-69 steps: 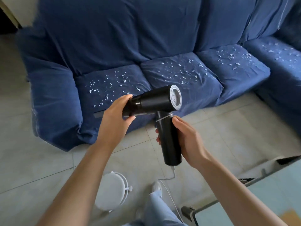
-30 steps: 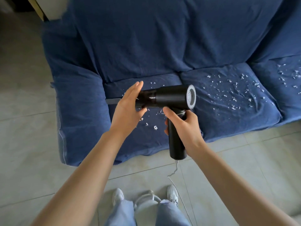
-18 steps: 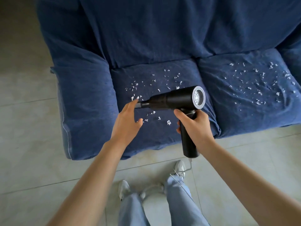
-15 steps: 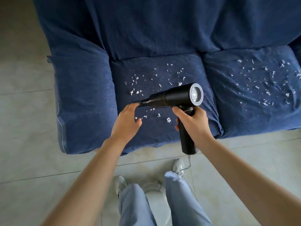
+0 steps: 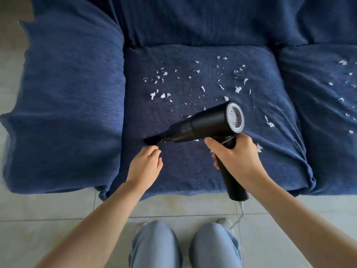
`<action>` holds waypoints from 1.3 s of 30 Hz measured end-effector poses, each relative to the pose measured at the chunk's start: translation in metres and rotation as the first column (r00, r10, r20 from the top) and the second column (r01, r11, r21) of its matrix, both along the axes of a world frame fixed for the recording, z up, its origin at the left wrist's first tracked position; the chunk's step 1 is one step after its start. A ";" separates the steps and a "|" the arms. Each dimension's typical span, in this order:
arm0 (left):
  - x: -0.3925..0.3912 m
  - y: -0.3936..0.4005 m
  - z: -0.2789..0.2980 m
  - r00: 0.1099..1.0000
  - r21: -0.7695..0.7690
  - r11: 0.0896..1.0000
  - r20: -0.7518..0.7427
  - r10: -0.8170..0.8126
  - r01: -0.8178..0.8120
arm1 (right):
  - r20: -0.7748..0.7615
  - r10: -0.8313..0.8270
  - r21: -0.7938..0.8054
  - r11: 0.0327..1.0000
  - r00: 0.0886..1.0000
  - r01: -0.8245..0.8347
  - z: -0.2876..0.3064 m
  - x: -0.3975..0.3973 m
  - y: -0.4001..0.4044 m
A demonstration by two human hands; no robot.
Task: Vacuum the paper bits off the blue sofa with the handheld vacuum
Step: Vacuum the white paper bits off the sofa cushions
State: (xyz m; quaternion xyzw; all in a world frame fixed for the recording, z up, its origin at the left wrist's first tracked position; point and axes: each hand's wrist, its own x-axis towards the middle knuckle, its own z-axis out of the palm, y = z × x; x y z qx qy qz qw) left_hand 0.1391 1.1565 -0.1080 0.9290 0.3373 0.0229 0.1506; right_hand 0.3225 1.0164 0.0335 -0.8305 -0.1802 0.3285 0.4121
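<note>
Vacuum [image 5: 204, 124] is gripped by the handle in the right hand [image 5: 234, 157], nozzle angled down onto the sofa [image 5: 193, 171] cushion for suction. Left hand [image 5: 146, 165], loosely curled and empty, sits just below the nozzle tip. Paper bits [image 5: 193, 82] lie beyond both hands, uncollected.

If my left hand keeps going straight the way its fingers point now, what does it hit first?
Most likely the vacuum's nozzle tip. The left hand points up and slightly right, its fingers loosely curled just short of the nozzle. Depth is unclear from this one view, so it might pass the nozzle and reach the seat cushion instead.
</note>
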 end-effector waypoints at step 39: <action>-0.014 -0.019 -0.114 0.874 0.329 0.933 0.485 -0.037 -0.143 | 0.496 0.085 0.276 0.928 0.864 -0.250 -0.062 -0.044 -0.111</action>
